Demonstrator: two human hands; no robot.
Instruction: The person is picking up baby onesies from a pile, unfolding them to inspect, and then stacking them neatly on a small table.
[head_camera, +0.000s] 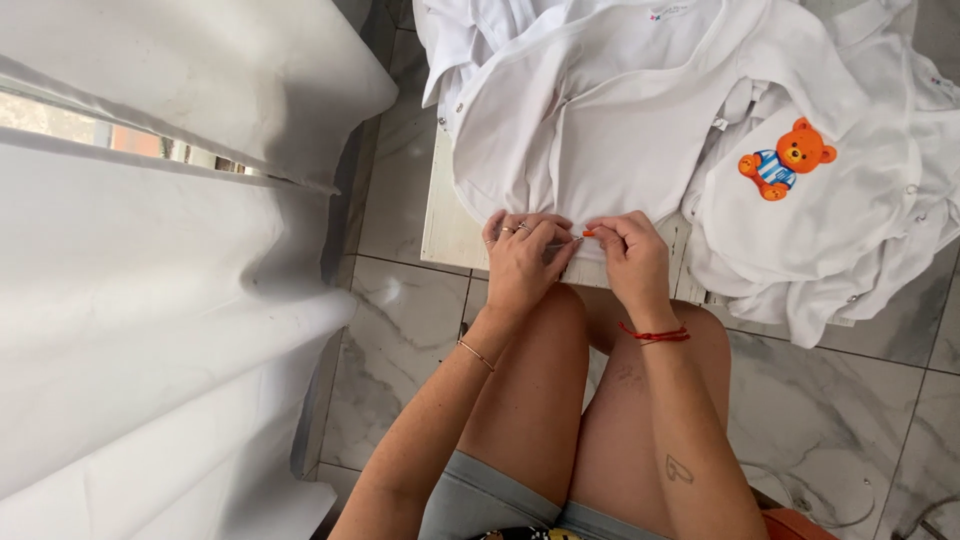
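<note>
Left hand (520, 255) lies curled on the hem of the white baby garment (590, 130), pinning it to the white table (445, 225). Right hand (630, 250), at 3 o'clock, pinches a small orange-tipped tool (586, 233). Bear-print garment (800, 190) lies at 2 o'clock.

Home room, marble floor tiles (400, 310), white curtains (150, 300)

Both forearms reached toward twelve o'clock above the bare knees. The left hand (522, 255) lay palm down with its ringed fingers curled. The right hand (632, 250), just beside it at three o'clock, pinched its fingertips together.
</note>
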